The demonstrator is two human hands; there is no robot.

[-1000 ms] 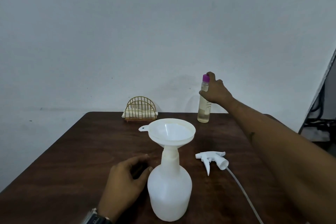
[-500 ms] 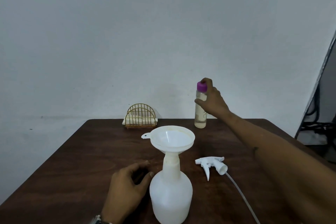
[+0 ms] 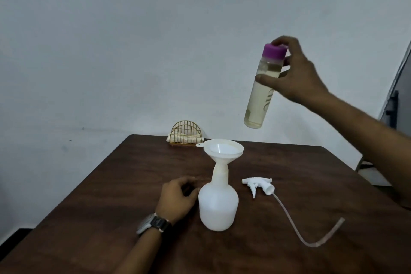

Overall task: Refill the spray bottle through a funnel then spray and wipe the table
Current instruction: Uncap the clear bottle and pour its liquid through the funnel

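A white spray bottle body stands on the dark wooden table with a white funnel seated in its neck. My left hand rests on the table against the bottle's left side, fingers curled and lightly touching it. My right hand holds a clear refill bottle with a purple cap in the air, above and right of the funnel; it holds pale yellow liquid and hangs slightly tilted, cap closed. The white trigger sprayer head lies on the table to the right, its tube curling away.
A gold wire napkin holder with white napkins sits at the table's far edge by the grey wall. A dark frame or door edge stands at the far right. A wristwatch is on my left wrist.
My right hand has lifted the refill bottle off the far table edge and carried it up and toward me. My left hand has stayed beside the spray bottle.
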